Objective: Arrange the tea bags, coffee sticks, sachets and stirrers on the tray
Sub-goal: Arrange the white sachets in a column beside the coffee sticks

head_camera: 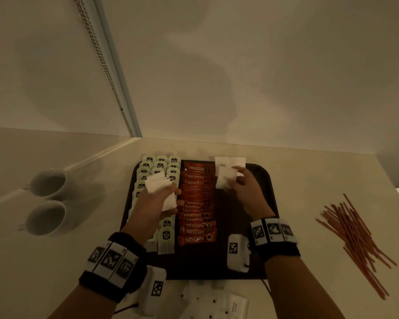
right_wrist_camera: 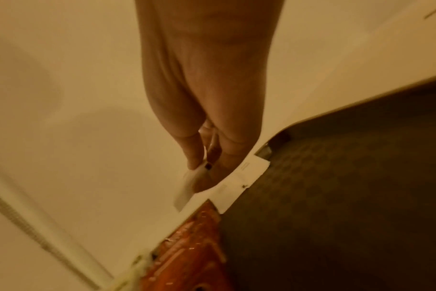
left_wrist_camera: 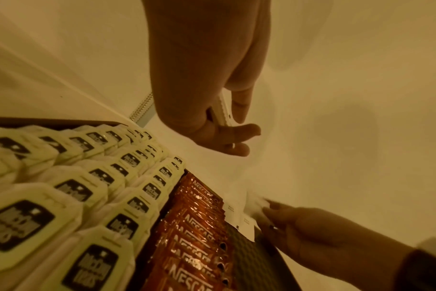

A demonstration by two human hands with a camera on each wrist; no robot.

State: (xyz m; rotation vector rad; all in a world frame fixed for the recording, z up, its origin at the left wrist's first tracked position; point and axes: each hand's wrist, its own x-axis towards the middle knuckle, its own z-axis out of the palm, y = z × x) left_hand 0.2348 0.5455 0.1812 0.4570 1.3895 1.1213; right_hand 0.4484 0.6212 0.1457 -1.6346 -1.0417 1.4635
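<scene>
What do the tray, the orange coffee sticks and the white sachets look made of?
Tray: likely moulded plastic, dark, with a matte pebbled floor.
Coffee sticks: probably foil or plastic film; glossy, with glints on creases.
White sachets: seemingly matte paper with serrated edges. The left hand holds a stack; the right hand pinches one.

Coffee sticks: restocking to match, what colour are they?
Orange-red coffee sticks with white Nescafe lettering, clearest in the head view.

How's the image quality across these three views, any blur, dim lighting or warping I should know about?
Head view: dim and warm, wide-angle bending of the wall edges, soft shadows on the wall; Nescafe coffee sticks legible. Left wrist view: yellow cast, tea bags stretched large up close but readable. Right wrist view: softest, the sachet pinched by the right hand is motion-blurred.
</scene>
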